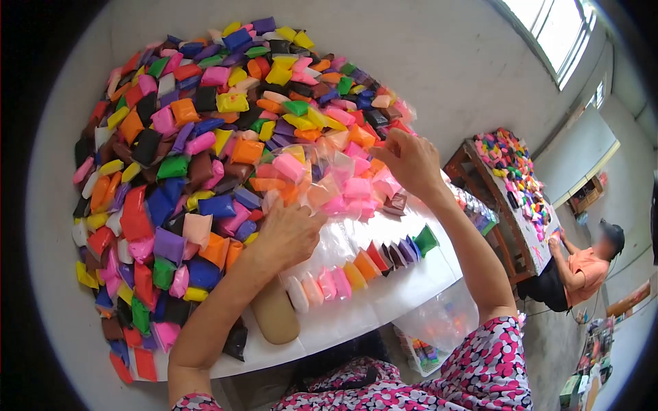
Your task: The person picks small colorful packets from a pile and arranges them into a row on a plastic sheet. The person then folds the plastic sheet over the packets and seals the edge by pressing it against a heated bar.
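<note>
A heap of coloured packets point(185, 137) fills the upper left of the frame. At centre, the left hand point(291, 231) reaches to the heap's edge beside clear plastic point(321, 195); the right hand point(417, 164) is bent above pink packets point(356, 188). Lower centre, a row of packets point(355, 272) (white through green) lies near a tan block point(276, 315). Far right, another person point(584, 268) sits at a second table point(538, 253).

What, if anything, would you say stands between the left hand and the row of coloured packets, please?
Clear plastic appears to lie partly between the left hand and the row of coloured packets; no packet visibly stands in that gap.
</note>
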{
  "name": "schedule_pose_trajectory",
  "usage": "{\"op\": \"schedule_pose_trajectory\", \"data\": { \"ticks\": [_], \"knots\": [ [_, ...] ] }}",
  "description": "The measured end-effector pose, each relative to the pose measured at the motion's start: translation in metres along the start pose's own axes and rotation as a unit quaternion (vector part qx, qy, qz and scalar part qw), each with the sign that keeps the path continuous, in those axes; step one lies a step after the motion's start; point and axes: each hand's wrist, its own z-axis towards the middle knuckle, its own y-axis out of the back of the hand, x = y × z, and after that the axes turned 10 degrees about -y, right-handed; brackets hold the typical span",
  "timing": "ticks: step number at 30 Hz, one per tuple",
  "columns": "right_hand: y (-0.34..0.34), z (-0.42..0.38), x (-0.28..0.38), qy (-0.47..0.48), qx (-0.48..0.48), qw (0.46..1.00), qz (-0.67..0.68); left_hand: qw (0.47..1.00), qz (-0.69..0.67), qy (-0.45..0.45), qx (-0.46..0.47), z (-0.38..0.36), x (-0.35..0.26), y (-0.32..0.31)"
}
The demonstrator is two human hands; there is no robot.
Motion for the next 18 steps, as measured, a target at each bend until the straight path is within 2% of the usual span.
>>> {"op": "schedule_pose_trajectory", "data": {
  "ticks": [5,8,11,12,14,15,17,18],
  "knots": [
    [0.007,0.0,0.008,-0.005,0.119,0.968,0.223,0.996,-0.083,0.022,-0.027,0.005,-0.005,-0.011],
    [0.014,-0.022,0.027,0.158,-0.097,0.97,0.155,0.996,-0.057,-0.01,-0.066,0.005,-0.003,-0.01],
    [0.04,-0.049,0.054,0.307,-0.287,0.906,0.047,0.995,-0.04,-0.011,-0.089,0.006,-0.002,-0.008],
    [0.04,-0.062,0.062,0.337,-0.286,0.896,0.049,0.995,-0.035,-0.011,-0.088,0.006,-0.001,-0.01],
    [0.028,-0.071,0.074,0.383,-0.17,0.894,0.157,0.996,-0.023,-0.012,-0.088,0.007,0.002,-0.018],
    [0.024,-0.077,0.078,0.296,-0.003,0.938,0.179,0.996,-0.036,-0.002,-0.084,0.008,0.003,-0.018],
    [-0.005,-0.065,0.067,0.252,0.101,0.955,0.124,0.995,-0.065,0.016,-0.072,0.012,0.003,-0.017],
    [-0.016,-0.055,0.062,0.229,0.152,0.957,0.096,0.995,-0.04,0.003,-0.095,0.012,0.0,-0.013]
  ]
}}
